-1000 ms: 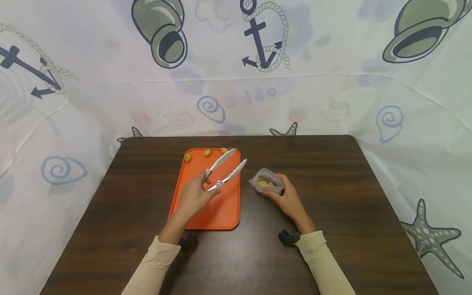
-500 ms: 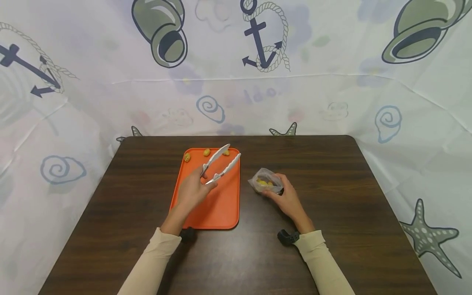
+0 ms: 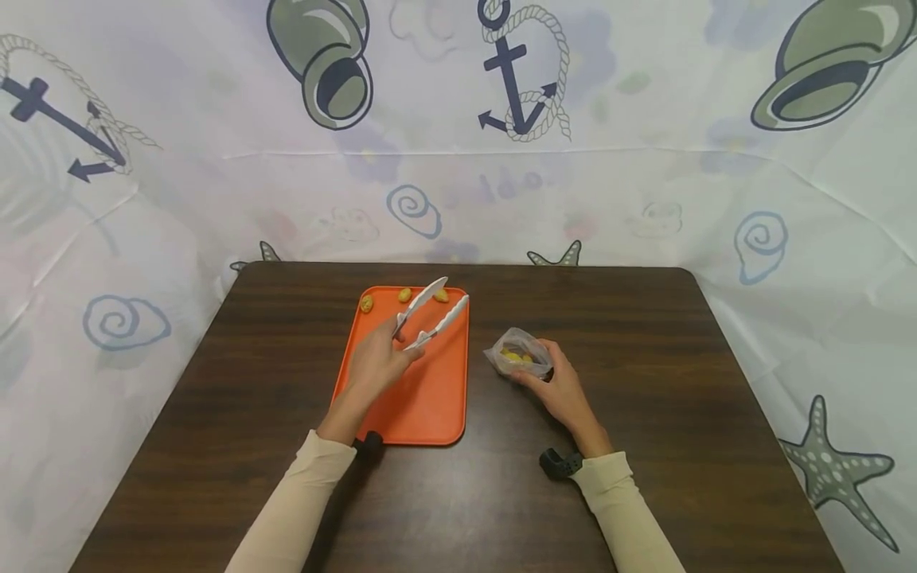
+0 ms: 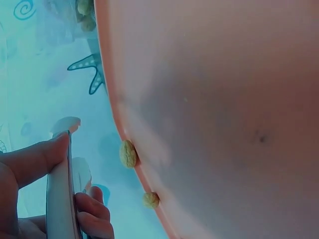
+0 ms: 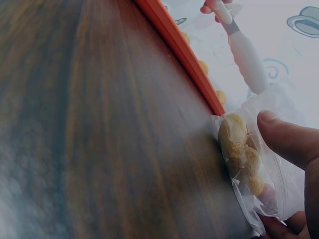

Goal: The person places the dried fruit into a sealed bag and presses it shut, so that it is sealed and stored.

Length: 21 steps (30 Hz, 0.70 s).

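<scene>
My left hand (image 3: pixel 377 364), gripping tongs (image 3: pixel 424 300), shifted left over orange tray (image 3: pixel 430 398), leaving nothing clamped; right hand (image 3: pixel 560 386) grips plastic bag (image 3: pixel 519 342) beside it.

"What does the right hand (image 5: pixel 299 149) grip?"
"A clear plastic bag (image 5: pixel 271 169) with yellowish lumpy pieces (image 5: pixel 234 137) inside, near the orange tray (image 5: pixel 180 55)."
"And past the tray's rim?"
"Three similar pieces (image 5: pixel 203 67), plus the tongs (image 5: pixel 247 59) in the left hand (image 5: pixel 206 9). Wood-grain table (image 5: pixel 129 139) fills the near side."
</scene>
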Each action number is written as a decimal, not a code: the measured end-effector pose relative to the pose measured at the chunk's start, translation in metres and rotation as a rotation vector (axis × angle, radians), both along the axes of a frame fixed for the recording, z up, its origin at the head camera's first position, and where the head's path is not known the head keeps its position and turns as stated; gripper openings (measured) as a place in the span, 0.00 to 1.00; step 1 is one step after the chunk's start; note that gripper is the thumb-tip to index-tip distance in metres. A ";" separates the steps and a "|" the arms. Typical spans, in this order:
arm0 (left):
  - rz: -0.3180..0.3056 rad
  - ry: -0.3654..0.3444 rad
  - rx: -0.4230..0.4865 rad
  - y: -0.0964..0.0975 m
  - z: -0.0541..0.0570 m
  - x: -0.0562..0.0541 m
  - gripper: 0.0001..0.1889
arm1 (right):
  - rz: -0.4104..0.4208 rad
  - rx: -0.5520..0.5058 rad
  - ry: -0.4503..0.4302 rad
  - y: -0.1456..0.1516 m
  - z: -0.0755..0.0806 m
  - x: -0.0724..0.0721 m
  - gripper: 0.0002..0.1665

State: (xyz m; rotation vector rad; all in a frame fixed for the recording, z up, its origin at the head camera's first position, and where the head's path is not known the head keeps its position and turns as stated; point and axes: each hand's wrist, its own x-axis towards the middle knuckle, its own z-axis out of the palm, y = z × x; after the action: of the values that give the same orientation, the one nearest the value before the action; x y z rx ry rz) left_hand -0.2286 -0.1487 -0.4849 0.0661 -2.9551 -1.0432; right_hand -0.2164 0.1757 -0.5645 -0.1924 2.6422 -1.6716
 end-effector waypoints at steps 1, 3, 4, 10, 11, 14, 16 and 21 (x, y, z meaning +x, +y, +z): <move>0.004 -0.003 0.000 0.000 0.000 -0.001 0.26 | 0.000 0.007 0.004 0.000 0.000 0.000 0.41; 0.013 -0.012 0.000 -0.001 0.000 -0.003 0.28 | -0.004 0.007 0.004 0.000 -0.001 0.000 0.41; 0.018 -0.018 0.000 -0.001 -0.001 -0.004 0.30 | -0.005 0.006 0.005 0.000 -0.001 0.000 0.41; 0.036 -0.036 0.004 -0.003 -0.001 -0.010 0.36 | -0.005 -0.003 0.006 -0.001 -0.002 0.000 0.41; 0.036 -0.037 0.003 -0.003 -0.001 -0.011 0.36 | -0.005 -0.003 0.007 -0.002 -0.002 0.000 0.41; 0.044 -0.039 0.000 -0.004 -0.003 -0.014 0.36 | 0.001 -0.005 0.013 -0.002 -0.003 0.000 0.40; 0.047 -0.039 -0.009 -0.004 -0.004 -0.015 0.36 | 0.002 -0.007 0.014 -0.003 -0.003 0.000 0.41; 0.056 -0.048 -0.025 -0.004 -0.008 -0.020 0.34 | -0.001 -0.008 0.011 -0.001 -0.001 0.000 0.41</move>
State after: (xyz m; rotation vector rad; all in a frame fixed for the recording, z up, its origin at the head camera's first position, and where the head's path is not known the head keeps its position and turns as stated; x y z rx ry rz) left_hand -0.2486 -0.1526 -0.4929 0.1751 -2.9888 -1.0126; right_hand -0.2167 0.1746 -0.5655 -0.2015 2.6444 -1.6861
